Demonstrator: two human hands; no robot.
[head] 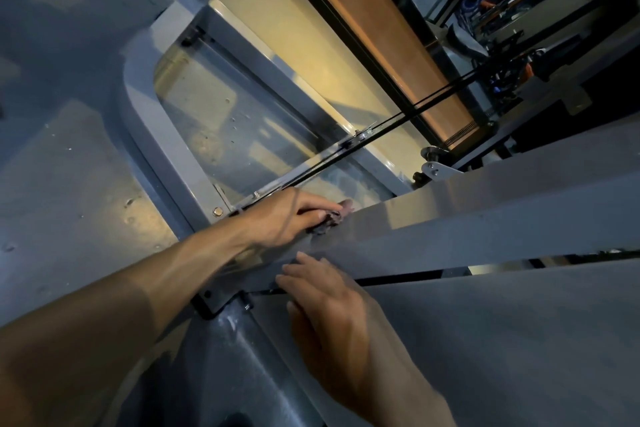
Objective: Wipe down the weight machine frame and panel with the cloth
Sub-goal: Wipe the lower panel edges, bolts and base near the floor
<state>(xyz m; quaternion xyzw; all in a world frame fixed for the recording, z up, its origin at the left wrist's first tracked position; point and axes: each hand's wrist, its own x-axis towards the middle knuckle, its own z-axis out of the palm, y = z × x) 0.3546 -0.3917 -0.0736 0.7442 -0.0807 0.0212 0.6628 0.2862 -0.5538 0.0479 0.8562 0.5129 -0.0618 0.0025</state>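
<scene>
The left hand (287, 218) pinches a dark cloth (323, 224) against the grey frame beam (485, 218); at five o'clock the right hand (322, 298), fingers flat, steadies the panel (519, 340). Best to wipe along the beam toward three o'clock, pressing evenly.

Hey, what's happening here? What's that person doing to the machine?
A person is cleaning a gym weight machine. Their left hand holds a small dark cloth bunched against the top edge of a grey frame bar, beside the clear panel. Their right hand rests flat on the bar lower down, apparently for support. A black cable runs across the panel.
</scene>
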